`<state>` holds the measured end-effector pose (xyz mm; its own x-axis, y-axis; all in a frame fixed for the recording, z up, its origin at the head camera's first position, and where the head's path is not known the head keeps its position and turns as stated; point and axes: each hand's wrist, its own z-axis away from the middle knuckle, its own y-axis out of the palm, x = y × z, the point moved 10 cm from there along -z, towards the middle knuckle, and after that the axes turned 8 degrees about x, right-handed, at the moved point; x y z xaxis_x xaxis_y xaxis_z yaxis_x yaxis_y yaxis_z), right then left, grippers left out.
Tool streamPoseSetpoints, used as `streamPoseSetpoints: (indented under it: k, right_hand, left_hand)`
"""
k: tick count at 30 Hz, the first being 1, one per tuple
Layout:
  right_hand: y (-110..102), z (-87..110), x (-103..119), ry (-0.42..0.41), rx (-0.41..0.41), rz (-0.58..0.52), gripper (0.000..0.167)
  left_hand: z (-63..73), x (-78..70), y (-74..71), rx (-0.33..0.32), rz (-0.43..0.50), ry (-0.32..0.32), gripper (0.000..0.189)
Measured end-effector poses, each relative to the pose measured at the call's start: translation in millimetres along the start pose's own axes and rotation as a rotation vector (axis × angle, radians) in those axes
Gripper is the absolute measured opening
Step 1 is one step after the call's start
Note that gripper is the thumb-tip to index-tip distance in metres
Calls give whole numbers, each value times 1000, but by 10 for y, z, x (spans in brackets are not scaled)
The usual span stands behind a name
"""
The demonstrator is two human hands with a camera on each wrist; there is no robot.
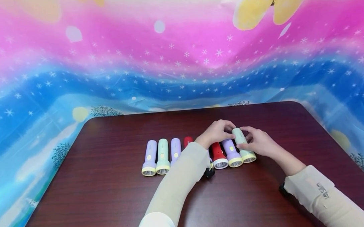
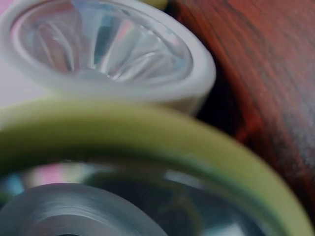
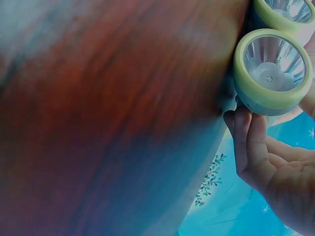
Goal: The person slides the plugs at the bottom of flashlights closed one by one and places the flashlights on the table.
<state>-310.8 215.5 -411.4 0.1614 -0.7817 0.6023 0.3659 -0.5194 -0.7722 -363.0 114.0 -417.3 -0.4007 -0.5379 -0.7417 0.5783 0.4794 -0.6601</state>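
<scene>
A row of flashlights lies on the table, lens ends toward me. At its right end is a pale green flashlight (image 1: 244, 148) with a yellow rim, slightly slanted. My right hand (image 1: 259, 142) holds it from the right, thumb on its body; in the right wrist view, fingers (image 3: 256, 140) are against its side, below the lens (image 3: 273, 69). My left hand (image 1: 217, 132) reaches over the row, fingertips at the green flashlight's tail; its exact grasp is hidden. Beside it lie a purple flashlight (image 1: 231, 153) and a red flashlight (image 1: 220, 157) with a white rim (image 2: 202, 73).
Further left lie a purple flashlight (image 1: 150, 156), a mint flashlight (image 1: 163, 154), another purple flashlight (image 1: 176, 148) and a red flashlight (image 1: 187, 140), partly behind my left sleeve (image 1: 181, 180). A patterned curtain (image 1: 180, 66) surrounds the dark wooden table (image 1: 106, 189).
</scene>
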Motion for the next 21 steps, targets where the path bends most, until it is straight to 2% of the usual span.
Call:
streamPoseSetpoints:
  k: [5, 12, 21]
  right_hand:
    - [9, -8, -2, 8, 11, 2, 79]
    - [-6, 0, -7, 47, 15, 18, 78]
    - [-51, 18, 15, 56, 20, 3, 72]
  left_hand:
    - [9, 3, 11, 13, -6, -25, 31]
    - [10, -12, 27, 31, 23, -28, 33]
    - [21, 29, 21, 25, -9, -39, 35]
